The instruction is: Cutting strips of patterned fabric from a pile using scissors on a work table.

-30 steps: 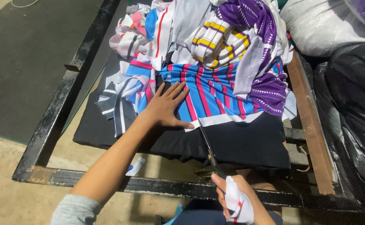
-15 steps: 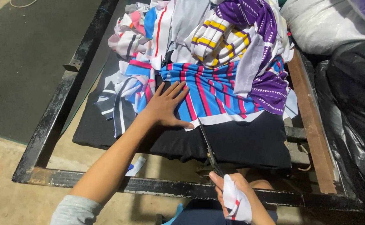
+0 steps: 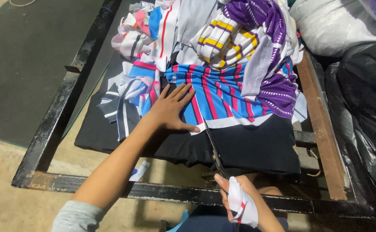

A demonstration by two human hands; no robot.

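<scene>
Black padded board (image 3: 248, 146) within a black metal frame (image 3: 54, 129) on concrete floor; black bags (image 3: 364, 111) beside it. Left hand (image 3: 170, 111), fingers spread, presses striped fabric (image 3: 222, 92); right hand (image 3: 239, 199) grips scissors (image 3: 213, 148).

Bright, even overhead light, soft shadows under the forearm, sharp focus, slight wide-angle stretch at edges.

The scissors' (image 3: 213, 148) handles are hidden inside the right hand (image 3: 239, 199), which a white rag (image 3: 240, 206) wraps, so its fingers cannot be made out. The left hand (image 3: 170, 109) covers part of the blue striped fabric (image 3: 222, 92). The black plastic bag (image 3: 364, 116) runs off the right edge.
</scene>
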